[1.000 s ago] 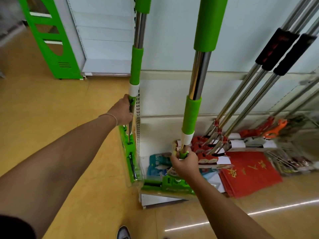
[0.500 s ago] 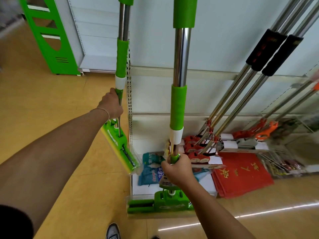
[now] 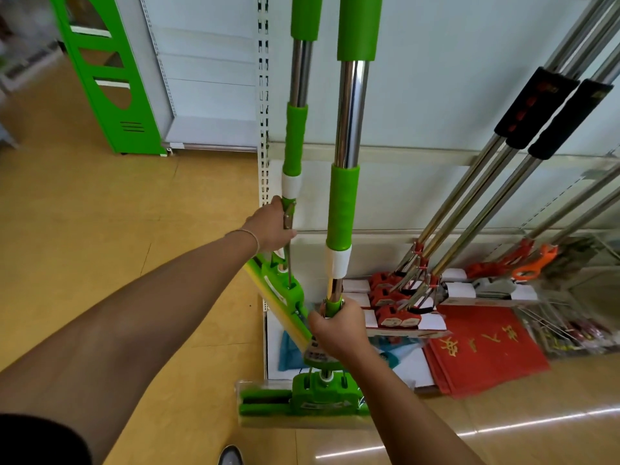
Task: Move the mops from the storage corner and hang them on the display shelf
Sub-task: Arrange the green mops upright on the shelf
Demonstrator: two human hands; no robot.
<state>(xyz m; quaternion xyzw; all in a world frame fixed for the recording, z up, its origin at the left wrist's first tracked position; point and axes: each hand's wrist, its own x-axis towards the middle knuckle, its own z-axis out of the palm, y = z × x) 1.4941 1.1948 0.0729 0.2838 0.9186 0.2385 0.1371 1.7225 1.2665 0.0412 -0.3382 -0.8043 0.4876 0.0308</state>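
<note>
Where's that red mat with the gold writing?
In the head view the red mat lies low on the right, at the foot of the white shelf, just right of the right hand and below the red mop heads.

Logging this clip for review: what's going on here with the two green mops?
A person stands at a white display shelf, holding one green mop in each hand. The left hand grips the left mop low on its pole, its head tilted above the floor. The right hand grips the right mop just above its head, which hangs near the floor. Both poles stand upright against the shelf. Red-headed mops lean further right.
</note>
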